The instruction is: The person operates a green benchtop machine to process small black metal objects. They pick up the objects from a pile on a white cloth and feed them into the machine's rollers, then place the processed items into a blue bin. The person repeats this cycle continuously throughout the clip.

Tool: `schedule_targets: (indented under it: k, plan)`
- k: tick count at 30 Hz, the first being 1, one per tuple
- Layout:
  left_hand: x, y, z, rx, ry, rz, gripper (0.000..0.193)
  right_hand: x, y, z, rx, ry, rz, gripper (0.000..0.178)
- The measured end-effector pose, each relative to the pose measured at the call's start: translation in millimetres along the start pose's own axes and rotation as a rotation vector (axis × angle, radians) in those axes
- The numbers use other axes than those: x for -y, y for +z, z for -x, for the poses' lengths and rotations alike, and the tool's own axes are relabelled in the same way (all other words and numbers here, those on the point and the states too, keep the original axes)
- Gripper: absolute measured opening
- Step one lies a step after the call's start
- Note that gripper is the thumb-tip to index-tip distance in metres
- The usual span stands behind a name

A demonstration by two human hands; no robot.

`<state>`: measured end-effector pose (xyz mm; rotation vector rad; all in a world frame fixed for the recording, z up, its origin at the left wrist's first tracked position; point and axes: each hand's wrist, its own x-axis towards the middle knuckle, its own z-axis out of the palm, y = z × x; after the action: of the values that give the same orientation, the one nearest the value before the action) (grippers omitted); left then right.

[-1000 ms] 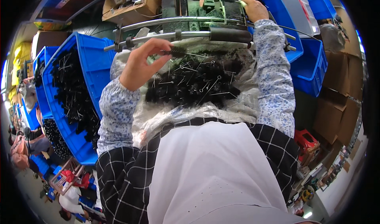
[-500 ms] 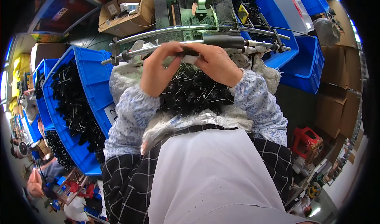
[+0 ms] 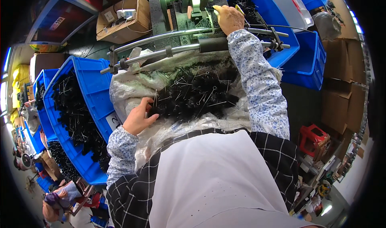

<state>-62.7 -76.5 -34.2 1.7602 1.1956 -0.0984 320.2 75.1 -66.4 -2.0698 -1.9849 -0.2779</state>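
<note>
A pile of small black brushes with thin wire stems and looped ends point(image 3: 197, 93) lies on a whitish sack cloth point(image 3: 124, 85) across my lap. My left hand point(image 3: 138, 117) is at the pile's left edge, thumb and fingers apart, fingertips partly hidden against the bristles. Beyond the metal rails, my right hand point(image 3: 230, 18) pinches a small black brush point(image 3: 210, 13) beside the head of a green-lit machine point(image 3: 196, 16). Most of that brush is hidden by the fingers and the machine.
Two curved metal rails point(image 3: 152, 53) with a black sleeve cross in front of the machine. A blue bin of brushes point(image 3: 92, 81) stands at left, another blue bin point(image 3: 287, 55) at far right. A cardboard box point(image 3: 138, 16) sits far left; a red stool point(image 3: 311, 139) is at right.
My hands were together above the pile and have parted. The right has moved forward to the machine with a brush; the left has come back to the pile's left edge.
</note>
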Motion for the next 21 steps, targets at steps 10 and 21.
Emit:
schedule_targets:
  k: [10, 21]
  plan:
    - [-7.3, -15.8, 4.6, -0.075, 0.101, 0.077, 0.05, -6.2, 6.1, 0.8, -0.051, -0.015, -0.062, 0.025]
    - [-29.6, -48.9, 0.9, -0.193, 0.165, 0.064, 0.027, -19.2, -1.2, 7.6, -0.028, 0.102, 0.085, 0.04]
